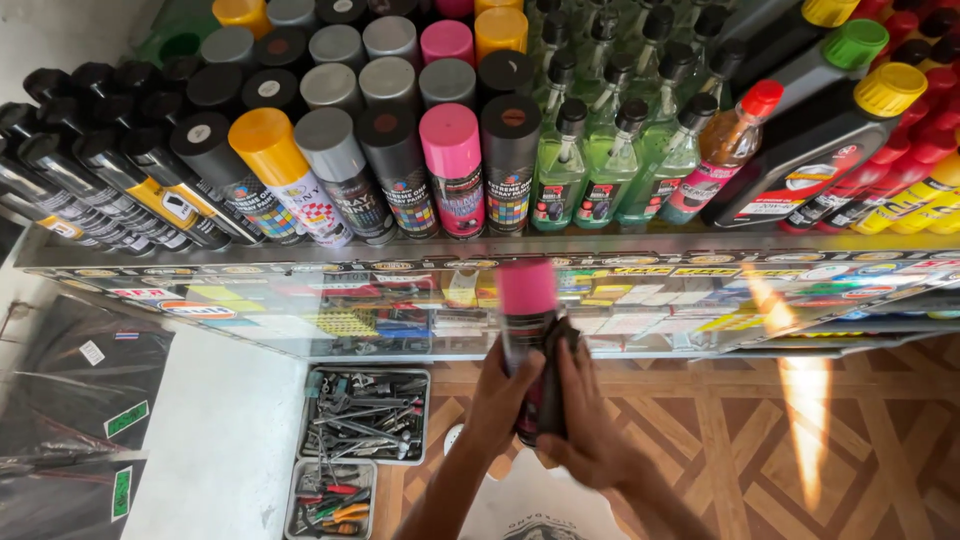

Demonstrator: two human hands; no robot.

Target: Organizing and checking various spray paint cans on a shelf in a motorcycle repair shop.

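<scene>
I see my left hand (500,385) and right hand (590,420) wrapped around a pink-capped spray can (528,330) with a dark label. On the shelf top (250,250), spray cans (400,170) stand in rows with checkered colour-chart labels, beside green spray bottles (600,160) with dark labels and a black oil jug (810,160) with a red-and-white label. Colourful stickers (640,268) line the shelf edge. Two green-bordered tags (125,420) sit on black bags at left.

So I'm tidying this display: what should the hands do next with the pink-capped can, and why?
Probably lift the pink-capped spray can toward the shelf. Both the left hand and right hand grip it, with a dark cloth, below the shelf edge, under another pink-capped can.
</scene>
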